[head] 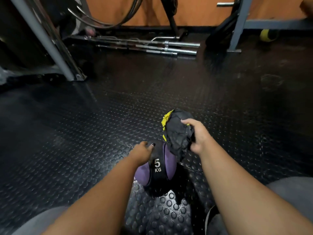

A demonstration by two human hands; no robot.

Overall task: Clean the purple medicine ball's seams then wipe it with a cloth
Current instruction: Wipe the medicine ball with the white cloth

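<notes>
1. Crumpled dark cloth (177,133) with a yellow edge is gripped in the right hand (199,136), which is closed on the bundle from above and below.
2. That cloth is held up over the far right side of the medicine ball (159,168). Its lowest folds hang against the ball's upper right edge, though whether they touch it cannot be told.
3. On the ball's upper left the left hand (144,152) is laid, with the thumb, its nail painted dark, stretched onto the black band.
4. The other left fingers are hidden behind the back of the hand, so it cannot be told whether the ball is clasped or only pressed.
5. The ball is seen resting on the floor (84,133) between the two forearms, close in front of the person. Purple panels are divided by a black band marked "5 KG" in white.
6. The floor is covered in black rubber with raised round studs.
7. Grey-clad knees (291,192) are seen at the lower corners.
8. Several steel barbells (169,48) are laid side by side on the floor near the orange wall (194,12), well apart from the ball.
9. A grey frame post (45,39) is seen slanting down at the far left, and a yellow ball (267,35) is set far off at the upper right.
</notes>
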